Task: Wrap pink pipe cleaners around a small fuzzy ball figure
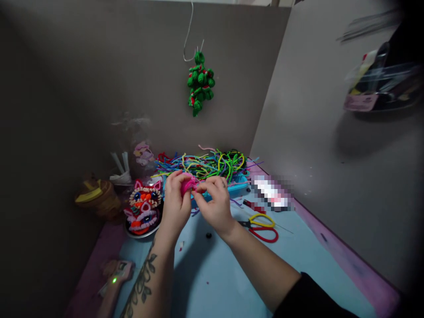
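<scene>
My left hand [175, 198] and my right hand [215, 201] meet above the light blue table [298, 265], both closed on a small pink fuzzy pipe-cleaner piece [188, 184] held between the fingertips. Just behind my hands lies a heap of coloured pipe cleaners [205, 164] in green, yellow, blue and red. A tattoo runs along my left forearm.
A colourful pipe-cleaner lion head [144, 207] sits on a plate at the left. Scissors with yellow and red handles [263, 226] lie at the right. A green pipe-cleaner figure [199, 84] hangs on the back wall. A glue gun with a green light [114, 276] lies near left.
</scene>
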The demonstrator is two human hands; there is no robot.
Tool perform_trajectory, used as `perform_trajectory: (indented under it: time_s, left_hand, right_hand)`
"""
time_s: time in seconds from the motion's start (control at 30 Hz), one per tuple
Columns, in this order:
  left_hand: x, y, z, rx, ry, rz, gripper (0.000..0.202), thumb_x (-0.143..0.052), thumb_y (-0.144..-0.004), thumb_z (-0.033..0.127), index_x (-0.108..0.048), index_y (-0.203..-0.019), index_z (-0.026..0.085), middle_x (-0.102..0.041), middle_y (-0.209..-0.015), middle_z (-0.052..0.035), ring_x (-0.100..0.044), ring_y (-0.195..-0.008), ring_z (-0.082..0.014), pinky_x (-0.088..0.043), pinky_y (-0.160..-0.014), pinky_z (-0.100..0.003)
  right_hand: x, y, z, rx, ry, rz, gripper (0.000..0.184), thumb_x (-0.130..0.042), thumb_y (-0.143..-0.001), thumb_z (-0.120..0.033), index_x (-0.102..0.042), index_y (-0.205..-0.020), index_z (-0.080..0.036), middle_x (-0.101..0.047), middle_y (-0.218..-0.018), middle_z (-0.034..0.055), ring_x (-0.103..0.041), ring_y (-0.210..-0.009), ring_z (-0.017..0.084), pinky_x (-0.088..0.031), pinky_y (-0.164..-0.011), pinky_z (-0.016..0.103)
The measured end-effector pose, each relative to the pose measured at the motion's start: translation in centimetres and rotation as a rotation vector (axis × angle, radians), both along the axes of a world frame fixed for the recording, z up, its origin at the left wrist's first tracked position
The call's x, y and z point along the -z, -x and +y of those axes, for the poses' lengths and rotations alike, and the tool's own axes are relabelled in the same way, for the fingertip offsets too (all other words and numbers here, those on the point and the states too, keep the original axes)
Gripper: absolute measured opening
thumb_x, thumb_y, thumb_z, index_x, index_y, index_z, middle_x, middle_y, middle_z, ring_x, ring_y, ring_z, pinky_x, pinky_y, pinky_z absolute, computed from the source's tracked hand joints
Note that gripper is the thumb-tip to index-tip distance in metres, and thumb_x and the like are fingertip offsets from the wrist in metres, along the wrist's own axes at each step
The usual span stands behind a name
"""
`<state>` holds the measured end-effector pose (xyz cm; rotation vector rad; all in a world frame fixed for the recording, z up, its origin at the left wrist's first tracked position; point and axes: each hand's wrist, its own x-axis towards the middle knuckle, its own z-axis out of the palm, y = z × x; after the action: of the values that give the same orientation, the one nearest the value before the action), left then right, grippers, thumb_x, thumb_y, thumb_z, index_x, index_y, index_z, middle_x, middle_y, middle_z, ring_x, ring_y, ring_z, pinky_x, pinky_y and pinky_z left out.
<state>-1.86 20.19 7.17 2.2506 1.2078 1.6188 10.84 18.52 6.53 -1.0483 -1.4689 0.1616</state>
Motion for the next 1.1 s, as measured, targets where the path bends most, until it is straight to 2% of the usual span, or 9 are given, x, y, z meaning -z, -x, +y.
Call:
perform_trajectory:
  time_s: [0.1,0.27,0.37,0.47,0.6,0.7,0.87,1.0,1.1]
  left_hand:
    - [0.1,-0.2,-0.1,-0.031,-0.037,0.011,0.032,-0.047,-0.085,0.006,-0.05,-0.111,0.025,-0.051,-0.119,-0.0092,-0.045,-0.125,-0.024,-0.036,-0.107,-0.048]
    - [0.7,-0.1,0.0,-0.07,-0.078,0.043,0.038,-0.052,-0.078,0.007,-0.05,-0.112,0.024,-0.042,-0.131,-0.0114,-0.044,-0.125,-0.0275,-0.037,-0.104,-0.051]
    - [0.9,0.1,0.2,-0.06,-0.11,0.033,0.037,-0.055,-0.076,0.011,-0.051,-0.11,0.024,-0.043,-0.131,-0.0113,-0.044,-0.123,-0.0282,-0.038,-0.103,-0.05]
    - [0.9,0.3,0.4,-0.072,-0.097,-0.005,0.039,-0.05,-0.073,0.005,-0.052,-0.108,0.023,-0.046,-0.128,-0.0105,-0.046,-0.122,-0.0263,-0.038,-0.104,-0.048]
    - [0.6,0.2,0.4,-0.073,-0.05,-0.074,0.041,-0.045,-0.073,0.001,-0.053,-0.107,0.022,-0.051,-0.124,-0.0098,-0.048,-0.121,-0.0244,-0.037,-0.105,-0.045]
    - [0.6,0.0,0.3,-0.072,-0.049,-0.09,0.042,-0.045,-0.073,0.0,-0.053,-0.108,0.022,-0.051,-0.123,-0.0098,-0.048,-0.12,-0.0243,-0.038,-0.104,-0.045]
    - [0.8,-0.3,0.1,-0.093,-0.075,-0.008,0.045,-0.046,-0.073,-0.002,-0.053,-0.11,0.022,-0.048,-0.125,-0.011,-0.046,-0.122,-0.0256,-0.037,-0.104,-0.047]
    - [0.8,-0.4,0.0,-0.094,-0.08,0.036,0.044,-0.048,-0.073,-0.002,-0.052,-0.11,0.023,-0.047,-0.125,-0.0105,-0.045,-0.122,-0.0261,-0.038,-0.104,-0.049]
    - [0.7,-0.5,0.0,-0.096,-0.088,0.039,0.045,-0.048,-0.072,-0.003,-0.051,-0.109,0.023,-0.047,-0.123,-0.0101,-0.045,-0.123,-0.0261,-0.038,-0.105,-0.049]
  right_hand:
    - [-0.2,0.1,-0.1,-0.052,0.036,0.084,0.009,-0.067,-0.079,-0.02,-0.063,-0.071,-0.024,-0.057,-0.079,0.0018,-0.054,-0.083,0.02,-0.043,-0.081,0.036]
    - [-0.9,0.7,-0.6,-0.267,0.225,0.338,0.01,-0.07,-0.072,-0.019,-0.063,-0.066,-0.022,-0.057,-0.073,-0.0013,-0.053,-0.073,0.016,-0.043,-0.071,0.029]
    - [-1.2,0.8,-0.7,-0.343,0.278,0.372,0.01,-0.071,-0.07,-0.019,-0.063,-0.064,-0.021,-0.057,-0.07,-0.0023,-0.052,-0.071,0.014,-0.042,-0.07,0.028]
    - [-1.3,0.3,-0.5,-0.405,0.252,0.359,0.013,-0.069,-0.074,-0.026,-0.062,-0.064,-0.021,-0.057,-0.071,-0.0015,-0.053,-0.072,0.014,-0.042,-0.069,0.028]
    - [-1.3,-0.9,0.3,-0.323,0.224,0.381,0.018,-0.062,-0.082,-0.032,-0.063,-0.069,-0.02,-0.055,-0.071,-0.0006,-0.051,-0.068,0.014,-0.041,-0.064,0.028]
    - [-1.1,-1.2,0.8,-0.251,0.222,0.319,0.016,-0.063,-0.082,-0.031,-0.066,-0.071,-0.02,-0.058,-0.077,0.0015,-0.054,-0.076,0.016,-0.042,-0.068,0.028]
    - [-0.8,-0.7,0.6,-0.237,0.196,0.298,0.008,-0.066,-0.081,-0.03,-0.067,-0.083,-0.021,-0.061,-0.082,0.0007,-0.055,-0.074,0.015,-0.044,-0.064,0.026]
    - [-0.9,-0.6,0.2,-0.261,0.093,0.171,0.003,-0.066,-0.083,-0.024,-0.068,-0.082,-0.022,-0.064,-0.081,0.0007,-0.058,-0.077,0.015,-0.046,-0.07,0.027]
    - [-1.0,-0.6,0.2,-0.224,0.057,0.116,0.005,-0.065,-0.083,-0.021,-0.068,-0.079,-0.022,-0.066,-0.08,0.0012,-0.059,-0.079,0.016,-0.046,-0.075,0.029]
